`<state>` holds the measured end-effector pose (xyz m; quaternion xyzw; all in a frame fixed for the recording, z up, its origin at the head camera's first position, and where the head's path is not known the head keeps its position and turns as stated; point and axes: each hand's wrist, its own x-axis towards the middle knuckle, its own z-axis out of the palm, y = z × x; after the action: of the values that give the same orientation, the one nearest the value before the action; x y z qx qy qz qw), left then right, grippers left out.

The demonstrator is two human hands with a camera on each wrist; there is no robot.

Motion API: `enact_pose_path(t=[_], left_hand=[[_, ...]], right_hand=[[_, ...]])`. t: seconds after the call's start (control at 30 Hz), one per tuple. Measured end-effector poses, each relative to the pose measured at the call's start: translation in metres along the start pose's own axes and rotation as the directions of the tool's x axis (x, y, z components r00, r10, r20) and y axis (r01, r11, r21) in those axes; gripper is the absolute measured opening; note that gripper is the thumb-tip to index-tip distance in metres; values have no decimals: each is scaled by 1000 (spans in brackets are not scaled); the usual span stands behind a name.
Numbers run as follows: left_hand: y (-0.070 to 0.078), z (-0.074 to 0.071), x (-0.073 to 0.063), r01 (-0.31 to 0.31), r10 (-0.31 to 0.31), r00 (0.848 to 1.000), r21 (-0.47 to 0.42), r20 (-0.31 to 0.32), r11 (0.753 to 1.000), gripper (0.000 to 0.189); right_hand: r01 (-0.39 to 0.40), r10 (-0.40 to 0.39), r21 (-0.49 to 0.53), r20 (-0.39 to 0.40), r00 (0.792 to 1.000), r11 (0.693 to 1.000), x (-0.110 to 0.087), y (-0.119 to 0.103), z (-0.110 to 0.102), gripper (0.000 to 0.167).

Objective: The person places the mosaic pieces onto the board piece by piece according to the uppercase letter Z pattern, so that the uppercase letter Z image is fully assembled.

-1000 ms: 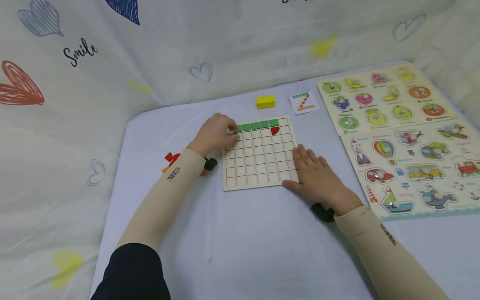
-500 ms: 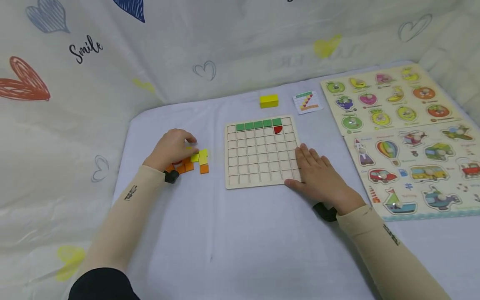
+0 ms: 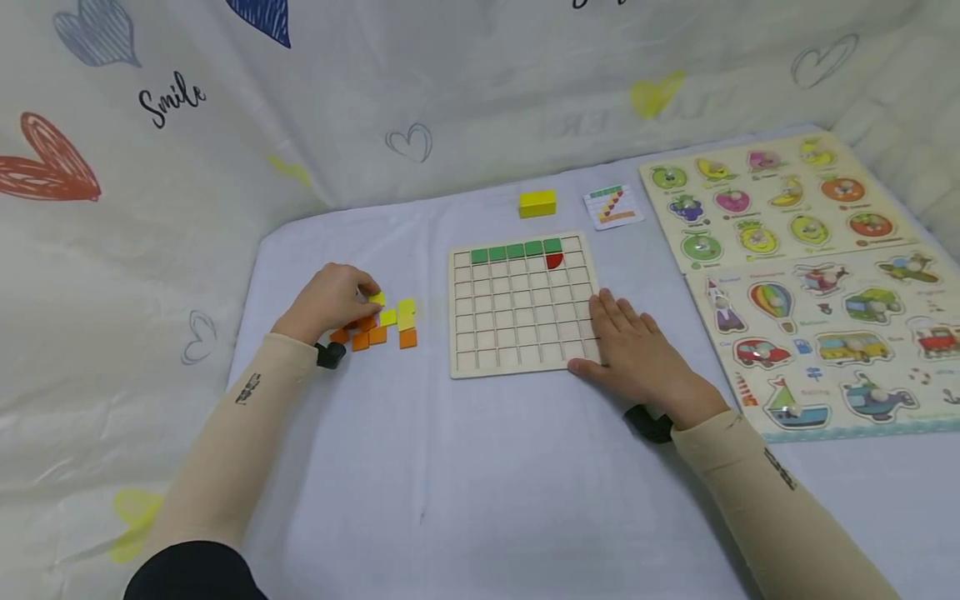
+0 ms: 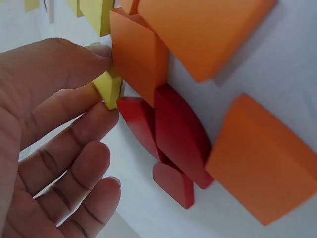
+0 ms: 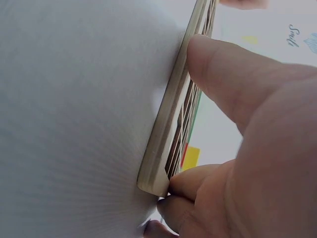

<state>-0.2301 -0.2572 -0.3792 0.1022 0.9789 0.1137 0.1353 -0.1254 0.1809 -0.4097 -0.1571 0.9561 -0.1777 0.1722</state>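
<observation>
My left hand is over the loose pieces left of the board. In the left wrist view, its thumb and fingertips pinch a small yellow block beside an orange block and several red curved pieces. My right hand lies with extended fingers along the right edge of the wooden grid board, thumb at its near edge. Several green squares fill part of the board's far row. One red rounded piece sits just below the rightmost green square.
Behind the board are a yellow block and a pattern card with coloured shapes. Picture puzzle boards with fruit and vehicles occupy the table's right side. More yellow tiles and orange tiles lie left of the grid.
My left hand has left the board's far left corner, moved left and towards me to the loose pieces, and now pinches a yellow block. My right hand has stayed at the board's edge.
</observation>
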Motion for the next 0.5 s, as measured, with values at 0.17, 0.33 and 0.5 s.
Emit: enact_pose_path(t=[0.17, 0.33, 0.5], left_hand=[[10, 1, 8, -17, 17, 999, 11, -37, 1000, 33], [38, 4, 25, -69, 71, 995, 28, -76, 997, 33], [77, 9, 45, -167, 170, 982, 43, -83, 985, 31]], right_hand=[[2, -2, -2, -9, 1000, 1000, -1, 1, 1, 99], [-3, 3, 1, -15, 1000, 1000, -1, 1, 2, 99], [-9, 9, 0, -22, 1000, 1000, -1, 1, 3, 99]])
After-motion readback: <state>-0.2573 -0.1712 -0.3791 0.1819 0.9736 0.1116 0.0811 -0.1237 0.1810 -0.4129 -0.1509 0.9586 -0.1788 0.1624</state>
